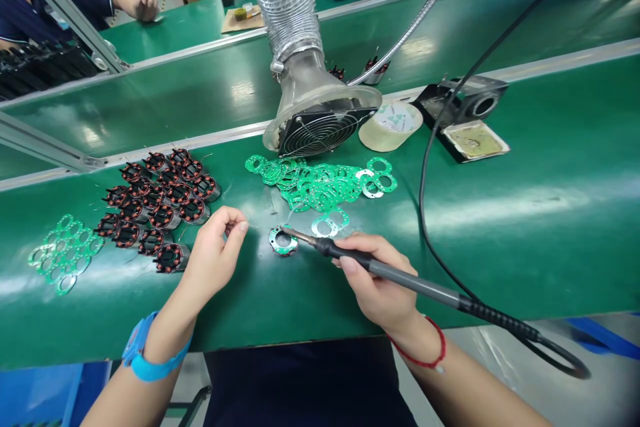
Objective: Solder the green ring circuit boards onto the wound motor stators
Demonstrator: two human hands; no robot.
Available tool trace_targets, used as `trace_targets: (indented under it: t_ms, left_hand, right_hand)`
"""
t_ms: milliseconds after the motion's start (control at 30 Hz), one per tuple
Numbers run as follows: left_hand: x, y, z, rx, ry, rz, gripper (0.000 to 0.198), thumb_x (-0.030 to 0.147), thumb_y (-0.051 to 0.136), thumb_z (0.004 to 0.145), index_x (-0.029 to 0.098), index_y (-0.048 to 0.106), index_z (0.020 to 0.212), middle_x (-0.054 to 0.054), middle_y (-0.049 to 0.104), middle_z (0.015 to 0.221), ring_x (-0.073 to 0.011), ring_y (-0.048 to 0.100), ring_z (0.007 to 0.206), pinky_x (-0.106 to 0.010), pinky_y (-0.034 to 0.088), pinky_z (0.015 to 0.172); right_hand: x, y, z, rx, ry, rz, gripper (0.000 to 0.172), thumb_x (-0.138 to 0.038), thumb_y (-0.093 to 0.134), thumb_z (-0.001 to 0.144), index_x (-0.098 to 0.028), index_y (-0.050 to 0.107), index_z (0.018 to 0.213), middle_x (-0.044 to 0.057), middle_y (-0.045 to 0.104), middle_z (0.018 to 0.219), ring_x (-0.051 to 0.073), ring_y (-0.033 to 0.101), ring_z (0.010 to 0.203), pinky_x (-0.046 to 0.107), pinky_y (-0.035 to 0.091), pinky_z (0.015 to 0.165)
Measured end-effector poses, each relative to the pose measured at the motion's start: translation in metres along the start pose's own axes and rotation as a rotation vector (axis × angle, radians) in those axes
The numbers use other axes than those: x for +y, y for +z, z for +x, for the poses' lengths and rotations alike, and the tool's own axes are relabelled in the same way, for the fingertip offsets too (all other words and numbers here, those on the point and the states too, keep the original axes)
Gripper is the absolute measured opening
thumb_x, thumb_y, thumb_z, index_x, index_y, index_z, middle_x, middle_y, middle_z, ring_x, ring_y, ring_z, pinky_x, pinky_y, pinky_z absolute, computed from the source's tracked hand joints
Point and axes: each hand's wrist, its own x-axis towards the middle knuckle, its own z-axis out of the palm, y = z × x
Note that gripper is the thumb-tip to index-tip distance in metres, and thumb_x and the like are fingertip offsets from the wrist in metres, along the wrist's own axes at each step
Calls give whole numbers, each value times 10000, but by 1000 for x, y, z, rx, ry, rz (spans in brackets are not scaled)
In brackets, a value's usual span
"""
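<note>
My right hand grips a soldering iron like a pen. Its tip touches or hovers just over a ring-shaped green circuit board, which sits on top of a motor stator. To the left, my left hand is closed in a pinch, and a thin solder wire runs from its fingertips towards that board. Whether the wire touches the board I cannot tell. Just behind the stator lie a few loose ring boards.
Several wound stators stand beyond my left hand, near more ring boards. A board pile lies under the fume extractor. Tape and an iron stand are behind. The iron's cable loops right. A co-worker's hand is opposite.
</note>
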Motion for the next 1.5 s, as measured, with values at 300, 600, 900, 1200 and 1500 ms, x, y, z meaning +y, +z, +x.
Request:
trace_targets:
  t_ms: [300,600,900,1200,1500]
  left_hand:
    - [11,5,2,-43,69,42,123,238,428,887,197,477,781,5,505,738,-142,477,703,-257,382,664]
    - [11,13,4,-64,94,64,115,211,432,892,190,484,792,8,514,746,-135,481,711,-256,378,670]
    - [11,9,2,-8,99,53,109,200,449,885,188,492,787,13,513,736,-128,479,696,-248,380,660]
    - [11,13,0,-27,106,27,105,192,444,888,190,494,795,13,510,740,-127,477,701,-245,378,662]
    - [12,17,-1,-53,107,31,117,189,440,888,192,493,784,10,517,740,-130,478,697,-246,379,658]
  right_hand:
    - [4,-3,-1,52,-45,55,128,-174,570,826,-224,614,935,4,629,727,138,591,614,289,502,587]
    - [4,-3,-1,3,-30,43,134,-164,569,826,-223,602,942,-4,629,748,128,609,652,258,501,597]
    - [3,-2,-1,1,-39,48,149,-165,577,823,-226,609,955,-10,626,753,123,612,642,258,509,604]
    - [9,-3,-6,78,-30,122,169,-160,577,820,-227,628,967,2,635,765,133,583,632,285,487,594]
    - [6,-2,-5,45,-29,120,173,-145,577,814,-220,628,962,3,644,784,129,589,657,276,489,608]
